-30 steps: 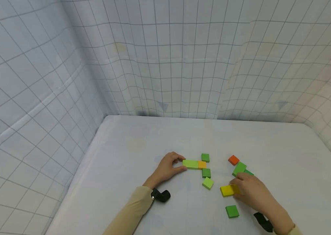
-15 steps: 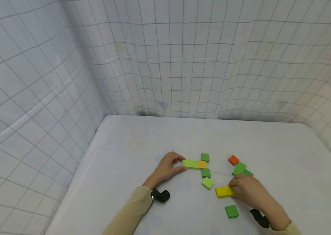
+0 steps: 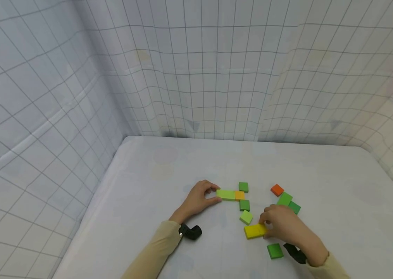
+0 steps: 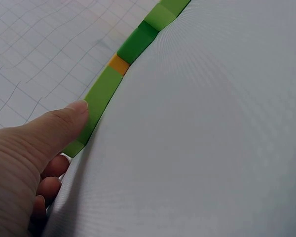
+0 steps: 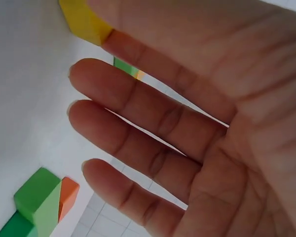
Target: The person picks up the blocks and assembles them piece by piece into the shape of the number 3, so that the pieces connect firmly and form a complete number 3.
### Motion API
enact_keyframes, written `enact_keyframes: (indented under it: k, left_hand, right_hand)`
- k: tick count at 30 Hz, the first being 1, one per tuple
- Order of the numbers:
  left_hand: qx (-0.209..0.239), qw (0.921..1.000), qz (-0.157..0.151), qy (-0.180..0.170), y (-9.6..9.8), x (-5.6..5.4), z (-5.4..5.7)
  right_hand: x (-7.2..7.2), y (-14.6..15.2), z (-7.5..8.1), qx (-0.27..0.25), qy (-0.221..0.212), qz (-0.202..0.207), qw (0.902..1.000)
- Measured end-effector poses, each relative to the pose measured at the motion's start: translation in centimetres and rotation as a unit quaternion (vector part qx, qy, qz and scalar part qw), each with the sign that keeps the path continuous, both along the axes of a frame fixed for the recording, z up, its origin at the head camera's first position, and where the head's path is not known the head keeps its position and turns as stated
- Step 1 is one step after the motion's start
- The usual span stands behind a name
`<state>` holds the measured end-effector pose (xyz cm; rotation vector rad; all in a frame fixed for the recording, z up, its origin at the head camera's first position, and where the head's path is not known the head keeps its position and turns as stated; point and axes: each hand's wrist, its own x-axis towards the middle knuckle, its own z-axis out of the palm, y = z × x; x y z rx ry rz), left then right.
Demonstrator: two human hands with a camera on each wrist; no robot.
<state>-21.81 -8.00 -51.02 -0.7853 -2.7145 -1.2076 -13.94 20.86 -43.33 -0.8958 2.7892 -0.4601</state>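
Observation:
My left hand (image 3: pixel 198 200) pinches the near-left end of a long light green block (image 3: pixel 226 195) lying on the table; in the left wrist view the thumb lies along the side of this block (image 4: pixel 101 96). An orange block (image 3: pixel 240 195) touches its right end, with one green block (image 3: pixel 243 186) behind and another green block (image 3: pixel 244 205) in front. Between thumb and index finger, my right hand (image 3: pixel 287 224) holds a yellow block (image 3: pixel 253 231), low over or on the table. The right wrist view shows the remaining fingers apart from the yellow block (image 5: pixel 84 22).
A small light green block (image 3: pixel 246 217) lies turned between the row and the yellow block. Beyond the right hand sit a red-orange block (image 3: pixel 277 190), a green block (image 3: pixel 285 198) and a darker green one (image 3: pixel 295 207). One green block (image 3: pixel 274 251) lies nearest. Gridded cloth walls surround the table.
My right hand has moved left and slightly nearer with the yellow block, uncovering more of the darker green block. The left hand and its row of blocks stay put.

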Motion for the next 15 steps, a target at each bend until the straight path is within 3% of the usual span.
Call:
enact_keyframes:
  k: [7, 15]
  left_hand:
    - [-0.003, 1.0000, 0.001, -0.008, 0.0, 0.1, 0.0]
    - [0.000, 1.0000, -0.003, -0.005, -0.1, 0.1, 0.2]
  right_hand:
    - [0.1, -1.2, -0.1, -0.002, -0.012, 0.012, 0.9999]
    - [0.9, -3.7, 0.1, 0.039, -0.007, 0.030, 0.9988]
